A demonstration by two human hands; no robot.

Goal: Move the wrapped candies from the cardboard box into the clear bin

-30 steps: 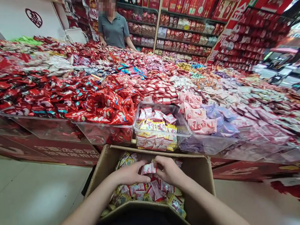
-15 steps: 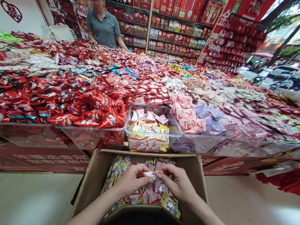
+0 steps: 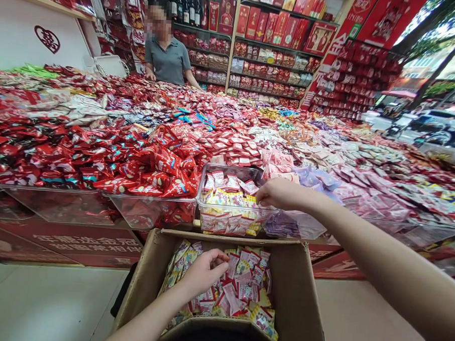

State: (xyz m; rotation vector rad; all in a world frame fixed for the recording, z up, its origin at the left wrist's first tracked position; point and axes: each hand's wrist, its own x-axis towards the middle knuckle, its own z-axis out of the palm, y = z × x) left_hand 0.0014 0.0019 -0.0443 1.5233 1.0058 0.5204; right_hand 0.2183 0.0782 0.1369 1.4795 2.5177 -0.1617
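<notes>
My right hand reaches over the right side of a clear plastic bin that holds yellow and pink-white candy packets. Its fingers are curled downward, and what they grip, if anything, is hidden. Over the open cardboard box, my left hand hovers with fingers loosely bent and apart, holding nothing. Beneath it the box is filled with small yellow and pink packets.
Red packets are heaped left of the bin, purple ones to its right. A person in a grey shirt stands behind the wide candy display. Shelves line the back.
Both hands were together over the box, pinching a small white-and-red packet. My right hand has moved forward to the bin; my left stays over the box, its fingers parted. The view has shifted slightly.
</notes>
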